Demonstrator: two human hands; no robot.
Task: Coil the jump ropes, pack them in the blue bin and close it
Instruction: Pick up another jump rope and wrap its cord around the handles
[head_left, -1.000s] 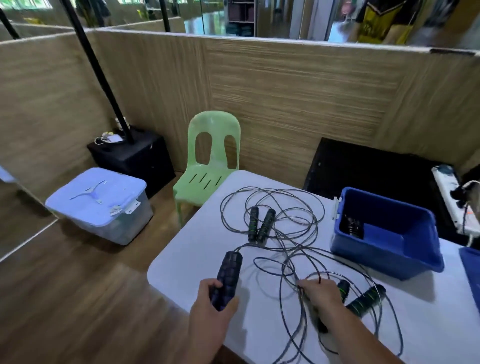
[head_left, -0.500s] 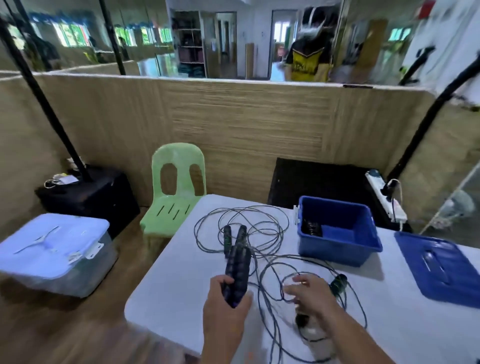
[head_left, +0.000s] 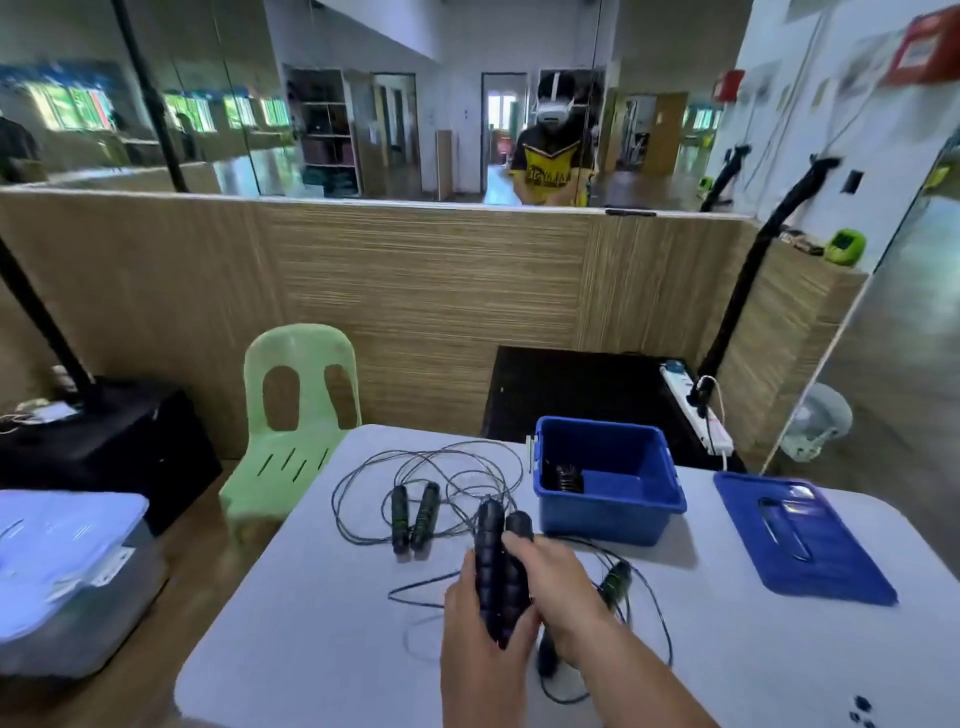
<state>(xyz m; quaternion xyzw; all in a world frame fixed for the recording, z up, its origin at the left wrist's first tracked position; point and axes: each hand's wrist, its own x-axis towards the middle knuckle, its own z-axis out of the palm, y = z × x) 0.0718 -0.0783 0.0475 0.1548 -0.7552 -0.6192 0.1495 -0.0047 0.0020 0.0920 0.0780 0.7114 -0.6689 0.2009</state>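
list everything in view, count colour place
blue bin: 1, blue, open, on table
coiled rope: 1, dark, inside bin
bin lid: 1, blue, on table right of bin
dark handles: 2, black, held together over table
green-black handles: 3 seen, two left of bin, one by right hand
loose cords: tangled, dark, on table
table: 1, white
chair: 1, green, behind table
storage box: 1, clear with pale lid, floor left
power strip: 1, white, behind bin
left hand: 1, grips dark handles
right hand: 1, grips dark handles
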